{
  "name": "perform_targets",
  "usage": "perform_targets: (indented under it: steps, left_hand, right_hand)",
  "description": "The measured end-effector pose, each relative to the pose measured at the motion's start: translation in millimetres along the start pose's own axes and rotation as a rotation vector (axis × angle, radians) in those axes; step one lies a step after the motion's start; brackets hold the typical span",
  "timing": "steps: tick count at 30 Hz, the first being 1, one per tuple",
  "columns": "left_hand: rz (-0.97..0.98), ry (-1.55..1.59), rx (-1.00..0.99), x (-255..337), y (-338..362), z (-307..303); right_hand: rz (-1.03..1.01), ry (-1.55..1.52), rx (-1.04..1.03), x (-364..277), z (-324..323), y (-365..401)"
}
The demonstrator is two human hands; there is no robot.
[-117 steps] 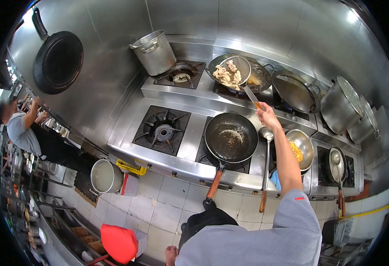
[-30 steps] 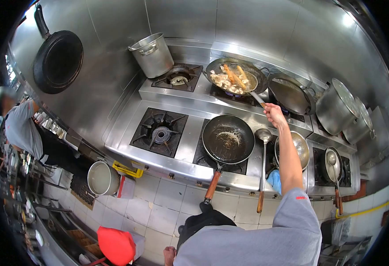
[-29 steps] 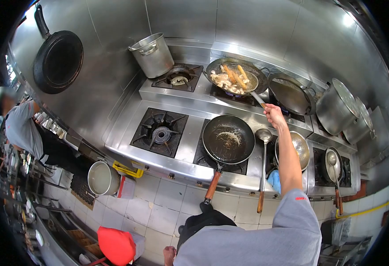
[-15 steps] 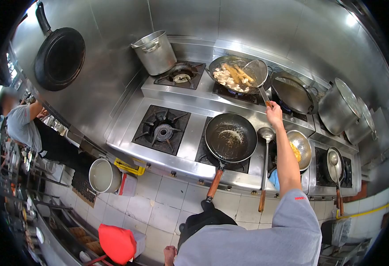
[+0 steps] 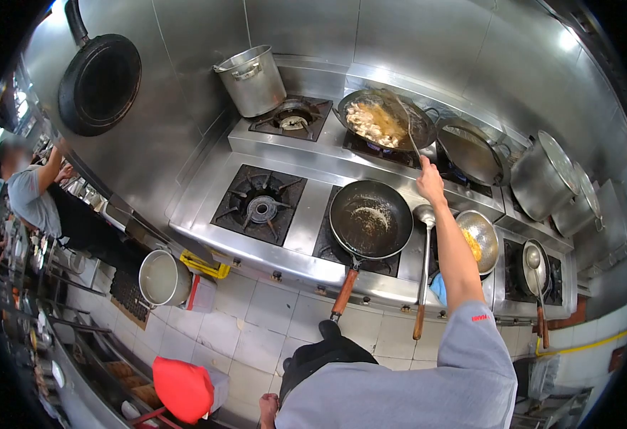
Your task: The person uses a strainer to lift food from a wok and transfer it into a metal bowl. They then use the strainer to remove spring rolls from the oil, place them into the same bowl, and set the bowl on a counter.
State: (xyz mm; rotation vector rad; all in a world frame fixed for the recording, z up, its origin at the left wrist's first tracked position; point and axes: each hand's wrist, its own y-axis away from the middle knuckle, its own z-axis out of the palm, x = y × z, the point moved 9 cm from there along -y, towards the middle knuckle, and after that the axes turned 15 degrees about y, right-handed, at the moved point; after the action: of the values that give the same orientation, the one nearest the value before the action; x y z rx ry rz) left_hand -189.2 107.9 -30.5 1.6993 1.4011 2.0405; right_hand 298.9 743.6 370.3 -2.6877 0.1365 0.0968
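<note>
My right hand [image 5: 430,181] is closed around the handle of a mesh strainer [image 5: 403,114], reaching over the back burners. The strainer's head is tilted nearly edge-on inside a wok [image 5: 428,131] of hot oil with pale chunks of food [image 5: 372,123] in it. Down by my hip, my left hand [image 5: 268,410] hangs with curled fingers, and nothing shows in it. Below my right forearm lie a long-handled ladle [image 5: 426,214] and a metal bowl [image 5: 486,247] with yellow bits inside.
A black frying pan [image 5: 371,219] sits on the front burner, its handle jutting toward me. Another wok [image 5: 469,154] and tall pots [image 5: 542,175] stand at the right. A stockpot [image 5: 250,80] is at the back left. A person [image 5: 35,189] stands far left.
The strainer has tipped from facing me to nearly edge-on in the wok. The golden sticks no longer show clearly. My right hand has shifted slightly left and up.
</note>
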Motion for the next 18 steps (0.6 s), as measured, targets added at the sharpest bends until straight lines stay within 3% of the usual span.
perform_targets:
  steps: [10,13,14,16,18]
  left_hand:
    - [-0.057,0.01,0.075,-14,10,-19]
    - [-0.008,-0.041,0.084,-24,12,-30]
    - [0.024,-0.085,0.092,-30,11,-37]
    - [0.052,-0.072,0.085,-42,9,-46]
    - [0.083,-0.057,0.079,-51,8,-53]
  right_hand:
    - [-0.12,-0.144,-0.064,-44,13,-3]
    - [-0.14,0.012,0.233,-72,-43,16]
    - [-0.144,0.011,0.23,-83,-49,25]
    - [-0.256,-0.302,0.366,-111,-78,57]
    - [-0.232,-0.549,0.094,-139,-82,98]
